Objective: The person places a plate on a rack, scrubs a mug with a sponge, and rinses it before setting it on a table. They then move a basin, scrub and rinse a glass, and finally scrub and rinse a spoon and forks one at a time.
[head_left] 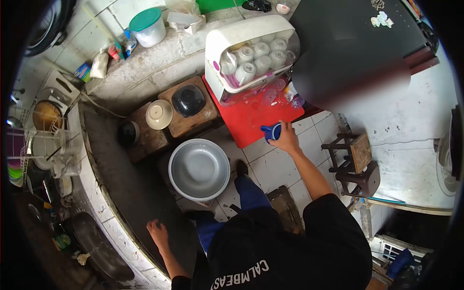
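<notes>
My right hand is closed on a blue cup, which has a small spout or handle on its left side. The cup is above the floor, just off the front edge of a red mat. Low on the left, my left hand hangs with its fingers apart and nothing in it, beside the tiled ledge. Between the two hands, farther forward, a large grey basin stands near my feet.
A white cabinet with upturned glasses stands on the red mat. Left of it, a cream bowl and a black bowl sit on wooden blocks. Stacked stools stand at right. A dish rack is far left.
</notes>
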The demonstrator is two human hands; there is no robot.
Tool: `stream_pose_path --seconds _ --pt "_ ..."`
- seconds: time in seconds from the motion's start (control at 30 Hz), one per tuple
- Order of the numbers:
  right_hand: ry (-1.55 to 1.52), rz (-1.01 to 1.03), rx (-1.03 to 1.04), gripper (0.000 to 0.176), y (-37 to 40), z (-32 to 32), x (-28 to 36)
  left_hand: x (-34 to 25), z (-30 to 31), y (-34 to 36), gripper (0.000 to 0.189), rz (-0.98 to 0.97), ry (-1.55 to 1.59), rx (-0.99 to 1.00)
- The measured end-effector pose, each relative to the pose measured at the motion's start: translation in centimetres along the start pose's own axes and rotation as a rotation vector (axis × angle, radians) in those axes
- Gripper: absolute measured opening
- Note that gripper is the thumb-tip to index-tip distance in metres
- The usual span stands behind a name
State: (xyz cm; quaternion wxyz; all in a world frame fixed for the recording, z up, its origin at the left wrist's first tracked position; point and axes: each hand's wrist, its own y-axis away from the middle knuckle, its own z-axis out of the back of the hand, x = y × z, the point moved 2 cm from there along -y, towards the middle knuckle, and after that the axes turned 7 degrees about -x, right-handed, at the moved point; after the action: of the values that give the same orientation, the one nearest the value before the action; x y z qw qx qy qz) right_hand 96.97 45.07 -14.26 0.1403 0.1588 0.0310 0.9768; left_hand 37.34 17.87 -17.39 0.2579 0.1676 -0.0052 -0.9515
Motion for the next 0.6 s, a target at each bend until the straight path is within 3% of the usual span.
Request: stream_pose_path --seconds 0.03,0.1,0.17,0.3,0.47,0.53,0.6 --pt "-0.011 -0.005 0.001 0.099 -3.2 -1.5 0.1 1.6 -1.9 1.9 0.030 0.040 0.008 0.085" --pt "0.066 0.219 0.116 0.099 -8.1 -5.4 0.9 3.5 -4.5 6.2 0.031 0.145 -0.066 0.239" --pt "0.097 0.314 0.168 0.099 -12.2 -9.3 0.9 2.4 -4.3 10.0 0.031 0.262 -0.078 0.357" --pt "0.205 0.542 0.225 0.100 -18.5 -15.0 0.9 3.9 -5.1 17.6 0.033 0.411 -0.179 0.311" --pt "0.142 0.541 0.275 0.100 -21.3 -17.7 0.7 1.4 -5.2 20.5 0.029 0.760 -0.107 0.428" --pt "0.098 0.546 0.193 0.101 -21.4 -17.8 0.3 1.2 -5.1 21.0 0.033 0.552 -0.108 0.287" --pt "0.075 0.584 0.102 0.097 -20.7 -17.8 0.2 0.2 -4.9 20.3 0.031 0.477 -0.146 0.261"
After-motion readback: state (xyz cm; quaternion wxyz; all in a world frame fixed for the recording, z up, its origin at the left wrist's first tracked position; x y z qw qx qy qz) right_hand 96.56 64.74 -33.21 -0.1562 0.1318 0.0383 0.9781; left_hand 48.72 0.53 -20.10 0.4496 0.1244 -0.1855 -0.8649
